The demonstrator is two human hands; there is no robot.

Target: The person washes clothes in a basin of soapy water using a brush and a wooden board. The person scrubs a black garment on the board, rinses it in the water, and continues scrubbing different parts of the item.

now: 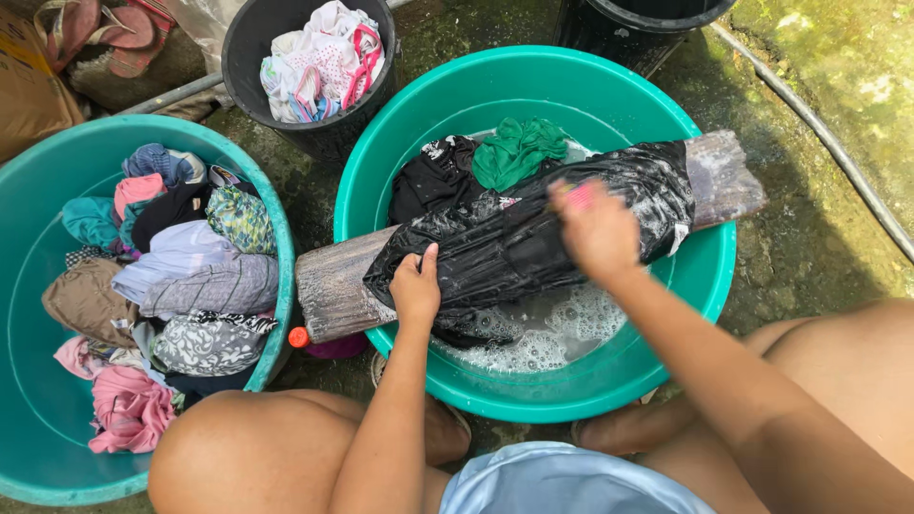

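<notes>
Nearest the camera, bare knees and a pale blue cloth (562, 481) low in view. Just beyond, left hand (416, 286) pressed flat, fingers curled down, on the near end of a wet black garment (533, 233), pinning it without a full grasp. Right hand (596, 228) blurred, closed around something pink (579, 195) and held against the garment's upper part; what the pink thing is, impossible to tell.

Garment draped over a wooden board (333, 286) lying slantwise across a green basin (709, 276), one end sticking out over the left rim, the other over the right. Under the board, soapy water (543, 338) with foam. Behind the board, inside the same basin, more dark clothes (433, 176) and a green cloth (517, 148). A small orange cap (299, 337) on the ground beside the board's left end.

To the left, a second teal basin (29, 286) heaped with mixed clothes (181, 286), a pink piece (129, 409) nearest. Farther back, a black bucket (248, 43) holding light laundry (324, 57), another black tub (638, 24) at top, and a hose (828, 143) across mossy concrete at right.
</notes>
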